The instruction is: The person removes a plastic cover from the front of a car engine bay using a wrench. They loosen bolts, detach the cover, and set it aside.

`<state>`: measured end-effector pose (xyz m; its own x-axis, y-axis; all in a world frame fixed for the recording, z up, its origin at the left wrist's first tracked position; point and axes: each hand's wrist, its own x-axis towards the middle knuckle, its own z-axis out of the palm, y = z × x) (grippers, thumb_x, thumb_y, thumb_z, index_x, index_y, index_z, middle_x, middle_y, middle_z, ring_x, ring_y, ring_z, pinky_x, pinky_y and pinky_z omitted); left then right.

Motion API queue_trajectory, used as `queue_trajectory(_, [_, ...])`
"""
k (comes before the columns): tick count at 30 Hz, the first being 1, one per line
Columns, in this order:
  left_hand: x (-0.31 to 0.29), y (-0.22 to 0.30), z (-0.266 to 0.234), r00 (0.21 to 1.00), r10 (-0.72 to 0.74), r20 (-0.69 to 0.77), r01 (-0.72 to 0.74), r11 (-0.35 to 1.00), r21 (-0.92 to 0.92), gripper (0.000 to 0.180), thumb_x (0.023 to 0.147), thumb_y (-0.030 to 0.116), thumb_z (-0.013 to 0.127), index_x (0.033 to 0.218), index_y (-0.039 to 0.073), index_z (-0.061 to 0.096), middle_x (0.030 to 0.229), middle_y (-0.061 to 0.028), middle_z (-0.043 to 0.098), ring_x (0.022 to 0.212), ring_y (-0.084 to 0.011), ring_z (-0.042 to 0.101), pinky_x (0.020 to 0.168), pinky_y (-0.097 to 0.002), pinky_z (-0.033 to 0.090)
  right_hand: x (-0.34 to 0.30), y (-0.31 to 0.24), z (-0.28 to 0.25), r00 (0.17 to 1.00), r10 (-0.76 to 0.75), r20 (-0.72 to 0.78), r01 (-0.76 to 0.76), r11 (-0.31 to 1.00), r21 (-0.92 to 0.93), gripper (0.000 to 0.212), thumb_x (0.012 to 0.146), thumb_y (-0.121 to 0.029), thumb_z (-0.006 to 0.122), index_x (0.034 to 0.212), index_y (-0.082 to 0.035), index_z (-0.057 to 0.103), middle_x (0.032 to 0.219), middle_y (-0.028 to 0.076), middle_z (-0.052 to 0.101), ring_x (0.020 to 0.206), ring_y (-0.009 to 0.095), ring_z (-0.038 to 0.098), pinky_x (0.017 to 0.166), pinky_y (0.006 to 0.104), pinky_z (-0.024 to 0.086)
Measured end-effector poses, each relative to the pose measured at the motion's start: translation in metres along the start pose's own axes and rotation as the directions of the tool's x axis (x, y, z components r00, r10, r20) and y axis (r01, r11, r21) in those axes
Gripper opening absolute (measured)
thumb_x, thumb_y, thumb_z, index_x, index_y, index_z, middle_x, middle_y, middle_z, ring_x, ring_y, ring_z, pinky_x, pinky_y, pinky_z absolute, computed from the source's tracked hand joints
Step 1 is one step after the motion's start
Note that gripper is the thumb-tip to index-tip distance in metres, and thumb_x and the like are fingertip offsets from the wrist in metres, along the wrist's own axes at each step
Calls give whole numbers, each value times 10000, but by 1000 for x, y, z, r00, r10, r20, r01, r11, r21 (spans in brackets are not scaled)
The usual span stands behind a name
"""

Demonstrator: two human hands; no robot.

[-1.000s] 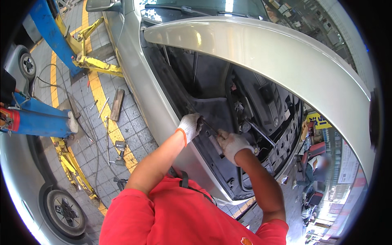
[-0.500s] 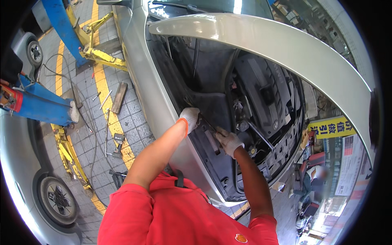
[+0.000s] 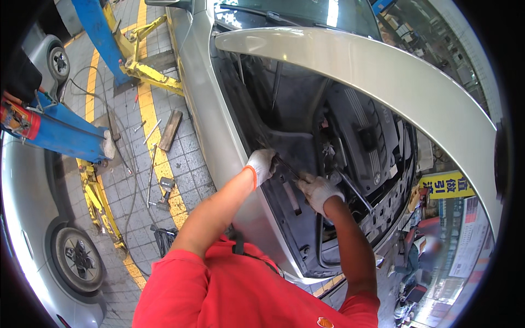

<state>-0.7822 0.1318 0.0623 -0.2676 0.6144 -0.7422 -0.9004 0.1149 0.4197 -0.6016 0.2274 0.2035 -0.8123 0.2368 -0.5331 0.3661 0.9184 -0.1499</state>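
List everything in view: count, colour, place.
rod: 1, dark, centre
car: 1, silver, centre
hood: 1, silver, upper right
engine cover: 1, dark, under hood
other car: 1, grey, far left
lift posts: 2, blue, left
lift arms: 2+, yellow, left
wooden block: 1, brown, left
power tool: 1, dark, left
banner: 1, yellow, right
other person: 1, colours unclear, right
left hand: 1, white-gloved, on rod
right hand: 1, white-gloved, on rod
shirt: 1, red, bottom
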Motion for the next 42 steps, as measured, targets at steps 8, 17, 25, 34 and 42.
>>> queue_trajectory(8, [2, -24, 6, 942, 334, -11, -201, 593, 780, 306, 1044, 285, 587, 846, 63, 658, 697, -64, 612, 536, -184, 564, 498, -346, 443, -8, 18, 76, 985, 65, -161, -57, 997, 55, 374, 1056, -259, 535, 1410, -181, 626, 1551, 97, 546, 1128, 394, 692, 995, 473, 567])
queue_trajectory(17, [7, -31, 5, 973, 226, -46, -174, 853, 492, 303, 1057, 233, 569, 877, 25, 695, 676, -110, 621, 507, -247, 579, 479, -404, 445, -3, -2, 76, 974, 184, -132, -155, 967, 202, 441, 1077, -327, 496, 1504, -236, 561, 1491, 141, 602, 1211, 403, 658, 1029, 488, 545])
queue_trajectory(25, [17, -44, -1, 942, 332, -46, -252, 793, 555, 334, 1035, 243, 568, 799, 31, 673, 639, -110, 606, 561, -244, 611, 491, -411, 435, 5, 2, 83, 956, 261, -129, -153, 827, 540, 462, 1064, -322, 529, 1501, -173, 550, 1390, 205, 651, 1235, 421, 632, 1046, 498, 527])
queue_trajectory(34, [91, -56, -28, 909, 364, 205, -357, 419, 835, 314, 1033, 220, 516, 828, 40, 672, 708, -120, 663, 575, -266, 619, 530, -420, 454, 15, 17, 144, 902, -45, -429, 44, 999, -12, 503, 934, -16, 596, 1406, -188, 638, 1588, 71, 528, 1232, 355, 663, 1041, 436, 570])
queue_trajectory(42, [81, -49, -20, 986, 163, 24, -131, 682, 720, 312, 1015, 194, 503, 883, 38, 740, 810, -151, 749, 745, -334, 726, 669, -452, 553, 14, 2, 146, 927, 162, -338, -77, 965, 251, 423, 1032, -173, 535, 1447, -232, 594, 1638, 22, 474, 1276, 343, 642, 1067, 438, 552])
